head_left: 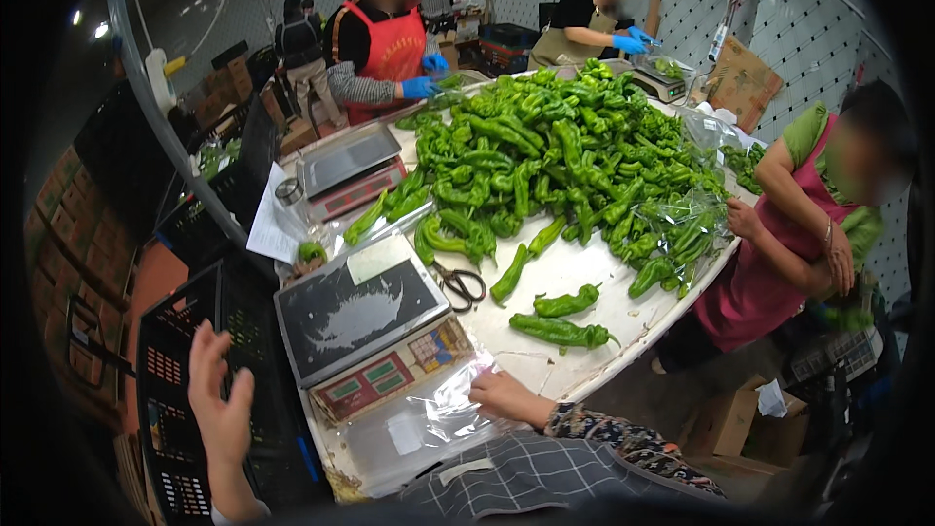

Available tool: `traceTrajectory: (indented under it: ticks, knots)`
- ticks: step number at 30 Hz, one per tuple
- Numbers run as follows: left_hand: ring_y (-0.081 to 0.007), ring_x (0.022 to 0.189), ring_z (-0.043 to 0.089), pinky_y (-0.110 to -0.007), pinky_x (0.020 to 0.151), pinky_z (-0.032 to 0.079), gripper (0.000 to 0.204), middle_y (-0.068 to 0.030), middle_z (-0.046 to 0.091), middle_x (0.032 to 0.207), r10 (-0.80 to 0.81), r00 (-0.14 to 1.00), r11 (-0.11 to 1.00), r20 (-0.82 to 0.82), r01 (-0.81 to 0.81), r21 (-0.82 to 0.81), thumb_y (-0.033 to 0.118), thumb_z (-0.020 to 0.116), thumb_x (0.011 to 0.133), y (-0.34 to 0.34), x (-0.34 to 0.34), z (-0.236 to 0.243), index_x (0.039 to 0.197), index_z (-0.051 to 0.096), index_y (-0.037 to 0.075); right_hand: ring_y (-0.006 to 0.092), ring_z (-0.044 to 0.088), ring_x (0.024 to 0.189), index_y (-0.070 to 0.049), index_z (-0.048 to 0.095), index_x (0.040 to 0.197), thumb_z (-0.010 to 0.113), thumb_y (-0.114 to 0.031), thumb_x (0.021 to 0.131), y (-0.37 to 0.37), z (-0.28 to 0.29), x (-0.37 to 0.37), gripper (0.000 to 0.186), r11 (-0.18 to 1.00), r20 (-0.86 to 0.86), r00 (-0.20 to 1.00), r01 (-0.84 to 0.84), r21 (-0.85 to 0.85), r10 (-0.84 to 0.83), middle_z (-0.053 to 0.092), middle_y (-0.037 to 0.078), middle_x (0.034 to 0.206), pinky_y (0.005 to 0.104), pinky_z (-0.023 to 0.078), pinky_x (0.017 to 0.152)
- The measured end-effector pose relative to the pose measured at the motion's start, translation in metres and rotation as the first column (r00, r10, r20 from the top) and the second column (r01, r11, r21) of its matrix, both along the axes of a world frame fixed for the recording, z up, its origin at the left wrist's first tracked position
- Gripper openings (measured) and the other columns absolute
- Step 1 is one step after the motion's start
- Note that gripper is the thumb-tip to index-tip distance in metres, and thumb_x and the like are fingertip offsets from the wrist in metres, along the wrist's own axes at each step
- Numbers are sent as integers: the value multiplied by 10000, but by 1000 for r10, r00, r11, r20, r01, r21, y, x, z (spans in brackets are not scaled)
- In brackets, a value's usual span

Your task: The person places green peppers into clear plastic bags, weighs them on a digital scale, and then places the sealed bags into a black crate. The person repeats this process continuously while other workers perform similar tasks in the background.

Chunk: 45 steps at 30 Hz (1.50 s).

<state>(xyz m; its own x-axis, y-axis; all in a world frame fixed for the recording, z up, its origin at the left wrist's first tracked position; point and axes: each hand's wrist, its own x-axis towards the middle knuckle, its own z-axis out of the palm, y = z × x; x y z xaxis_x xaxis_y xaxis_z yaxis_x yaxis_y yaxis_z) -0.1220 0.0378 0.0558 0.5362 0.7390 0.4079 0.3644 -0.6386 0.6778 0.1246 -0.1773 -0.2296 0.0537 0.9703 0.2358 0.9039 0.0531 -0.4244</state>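
Observation:
My left hand [222,399] is raised beside the electronic scale [362,317] and over a black plastic crate [180,351], fingers apart and holding nothing. My right hand [502,394] has its fingers curled on a clear plastic bag [429,433] lying along the table's near edge. Black-handled scissors [460,287] lie right of the scale's pan. A few loose green peppers [560,329] rest on the white tabletop [555,380], below a large heap of peppers [531,156].
Another scale [351,161] and a paper sheet [268,224] sit at left. Two gloved co-workers [385,68] [589,19] stand across the table. A co-worker in a pink apron [760,273] is at right, holding a bag. A cardboard box [730,424] lies below.

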Motion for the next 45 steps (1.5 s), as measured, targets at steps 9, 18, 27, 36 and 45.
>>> traceTrajectory:
  ticks: [9, 18, 27, 36, 45]
  knots:
    - [-202, 1106, 472, -281, 890, 394, 315, -153, 421, 1265, -148, 957, 989, 249, 147, 24, 65, 535, 792, -66, -2, -11, 1097, 529, -15, 326, 516, 777, -82, 512, 845, 469, -156, 824, 41, 132, -8, 88, 955, -222, 936, -292, -53, 273, 534, 131, 786, 416, 404, 702]
    - [-259, 828, 554, -324, 737, 446, 210, -168, 575, 906, -384, 889, 873, 249, 263, 410, -12, 575, 683, -101, 49, -34, 892, 577, -25, 26, 368, 503, -65, 470, 823, 486, -140, 900, 9, 231, 104, 109, 472, -814, 571, 693, 546, 103, 433, -42, 637, 168, 298, 431]
    - [-350, 1204, 374, -412, 963, 341, 796, -219, 322, 1338, -440, 888, 897, 136, 428, 110, 254, 665, 748, -99, 151, -107, 1340, 216, -29, 61, 553, 597, -29, 493, 866, 527, -98, 864, 32, 207, 14, 77, 810, -911, 385, 481, 334, 147, 553, 17, 717, 167, 422, 502]
    - [-246, 1180, 412, -397, 925, 396, 512, -130, 401, 1299, -177, 668, 205, 723, 744, -637, 358, 272, 952, -83, 138, -120, 1345, 253, 31, 185, 545, 897, -24, 554, 972, 648, -134, 756, 32, 166, 1, 260, 837, -567, 814, 394, 379, -127, 567, 73, 939, 298, 411, 817]
    - [-240, 1201, 376, -404, 964, 368, 507, -94, 288, 1374, -40, 612, 77, 790, 790, -608, 329, 251, 956, -74, 127, -123, 1368, 177, 43, 197, 513, 957, -40, 529, 965, 659, -147, 746, 32, 171, 5, 276, 874, -641, 756, 392, 287, -129, 527, 101, 1009, 297, 409, 809]
